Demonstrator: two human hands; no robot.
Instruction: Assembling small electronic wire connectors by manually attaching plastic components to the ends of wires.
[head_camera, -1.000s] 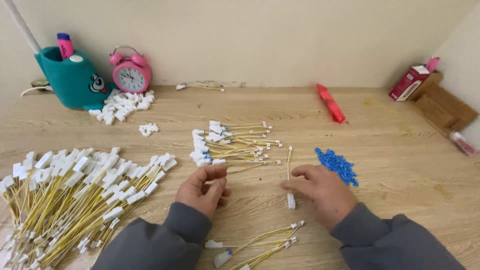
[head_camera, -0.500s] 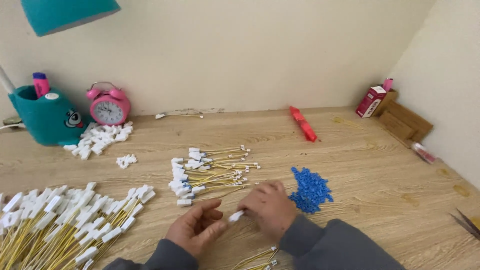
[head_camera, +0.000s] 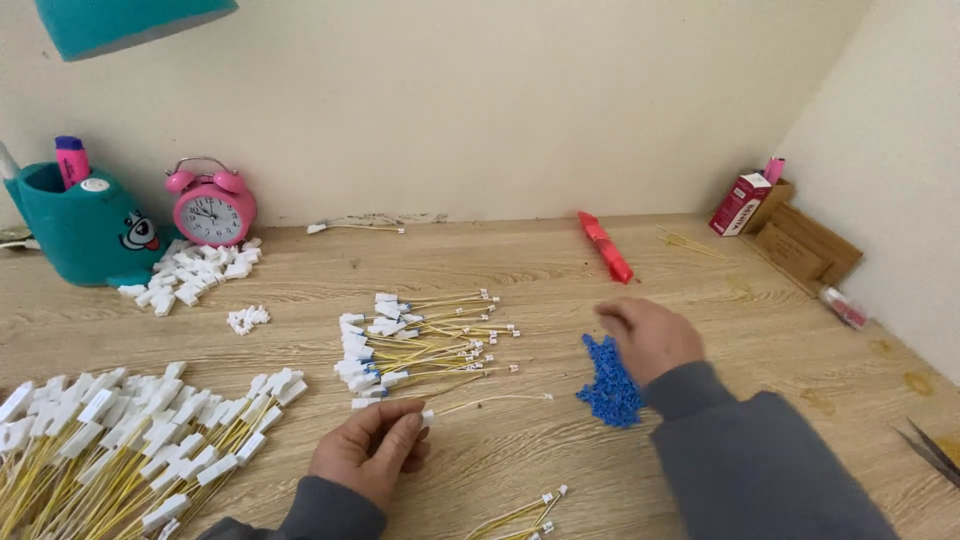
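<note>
Your left hand (head_camera: 372, 455) pinches the white-connector end of one yellow wire (head_camera: 490, 402) btwn thumb & fingers (head_camera: 405, 432). The wire's long axis runs out to the right along the tabletop (head_camera: 700, 290), its far tip pointing at the blue bead pile (head_camera: 607, 378). Your right hand (head_camera: 650, 338) hovers just above & right of that pile, fingers loosely curled and holding nothing I can see, so it's the nearer hand to the beads. The sorted wire bundle (head_camera: 415, 345) lies just behind the held wire.
</note>
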